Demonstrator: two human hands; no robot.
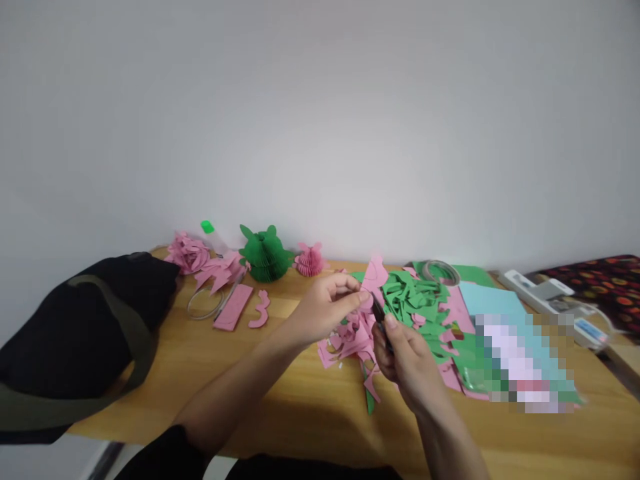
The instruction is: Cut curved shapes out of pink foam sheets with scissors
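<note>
My left hand [327, 308] is closed in a pinch on a pink paper piece [374, 275] held up over the wooden table [280, 400]. My right hand [403, 357] is closed around a pair of dark scissors [379, 312], whose blades meet the lower edge of that pink piece. Beneath both hands lies a heap of pink paper scraps [350, 337]. Just to the right a pile of green paper cuttings [413, 300] covers more pink sheets.
A black bag [80, 333] fills the left end of the table. Along the wall stand pink paper flowers [187, 252], a glue bottle [214, 237], a green honeycomb shape [265, 253] and a small pink one [310, 260]. A tape roll [440, 272], light blue paper [487, 300] and a white device [545, 293] lie right.
</note>
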